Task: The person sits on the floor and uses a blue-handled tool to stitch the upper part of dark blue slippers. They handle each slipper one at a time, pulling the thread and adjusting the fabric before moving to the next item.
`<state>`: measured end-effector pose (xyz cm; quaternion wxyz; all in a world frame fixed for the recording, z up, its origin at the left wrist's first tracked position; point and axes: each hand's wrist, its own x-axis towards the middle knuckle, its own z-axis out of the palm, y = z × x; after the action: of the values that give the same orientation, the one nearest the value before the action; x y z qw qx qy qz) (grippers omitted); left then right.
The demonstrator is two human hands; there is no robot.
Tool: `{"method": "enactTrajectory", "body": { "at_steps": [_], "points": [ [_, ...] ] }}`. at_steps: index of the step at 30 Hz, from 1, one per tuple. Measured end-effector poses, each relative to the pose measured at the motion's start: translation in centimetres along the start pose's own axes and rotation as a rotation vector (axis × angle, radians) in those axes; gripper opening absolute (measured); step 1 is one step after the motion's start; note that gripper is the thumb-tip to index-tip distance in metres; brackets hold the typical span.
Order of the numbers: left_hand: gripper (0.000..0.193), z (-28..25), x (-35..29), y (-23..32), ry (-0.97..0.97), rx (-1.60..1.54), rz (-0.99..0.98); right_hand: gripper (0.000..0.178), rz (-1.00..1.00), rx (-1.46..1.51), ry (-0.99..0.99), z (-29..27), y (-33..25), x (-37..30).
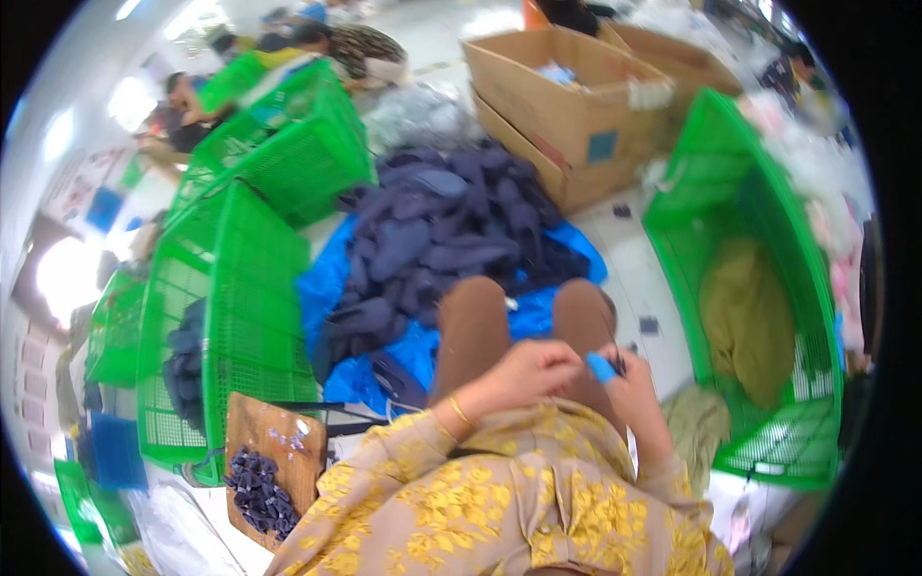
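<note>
Above my lap, my left hand (540, 372) has its fingers curled in a pinch; whatever it may hold is too small to make out. Close to its right, my right hand (629, 386) is closed on a small dark piece (618, 365) that is blurred. A blue cover (601, 368) sits on one of its fingers. Beyond my knees, a heap of navy slipper-shaped fabric pieces (447, 226) lies on a blue plastic sheet (413, 355). By my left side, small navy bows (259, 494) are piled on a wooden board (305, 446).
Green plastic crates (259, 288) stand on the left, one with dark cloth inside. To the right, another green crate (677, 230) contains olive cloth (744, 322). Cardboard boxes (538, 106) are at the back. Several people (355, 53) are in the far background.
</note>
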<state>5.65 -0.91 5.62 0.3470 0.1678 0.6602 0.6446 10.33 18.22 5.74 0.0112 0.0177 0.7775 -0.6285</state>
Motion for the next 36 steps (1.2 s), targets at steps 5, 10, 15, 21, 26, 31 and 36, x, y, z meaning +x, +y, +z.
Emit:
{"method": "enactTrajectory", "body": {
  "at_steps": [5,10,15,21,26,31,36],
  "points": [
    [0.014,-0.8,-1.0,1.4,0.114,-0.241,-0.028,0.022,0.033,0.103,-0.003,-0.2,-0.4,0.0],
    [0.016,-1.8,-0.7,1.8,0.149,-0.517,-0.034,0.022,0.051,0.199,0.010,-0.5,0.0,0.2],
    [0.017,-2.2,-0.7,1.3,0.153,-0.598,-0.078,0.010,0.122,0.260,-0.004,-0.9,0.8,0.0],
    [0.017,-2.8,-0.9,0.9,0.124,-0.697,-0.082,0.013,0.138,0.295,0.035,-1.0,1.1,0.0],
    [0.017,-2.9,-0.9,1.0,0.146,-0.717,-0.071,0.015,0.199,0.317,0.091,-1.2,0.9,-0.1],
    [0.016,-3.4,-1.4,1.5,0.174,-0.680,-0.083,0.014,0.242,0.311,0.153,-0.9,1.0,0.1],
    [0.008,-0.5,-4.7,6.7,-0.138,-0.457,-0.105,0.007,0.258,0.439,0.300,-2.6,2.9,-0.8]
  ]
}}
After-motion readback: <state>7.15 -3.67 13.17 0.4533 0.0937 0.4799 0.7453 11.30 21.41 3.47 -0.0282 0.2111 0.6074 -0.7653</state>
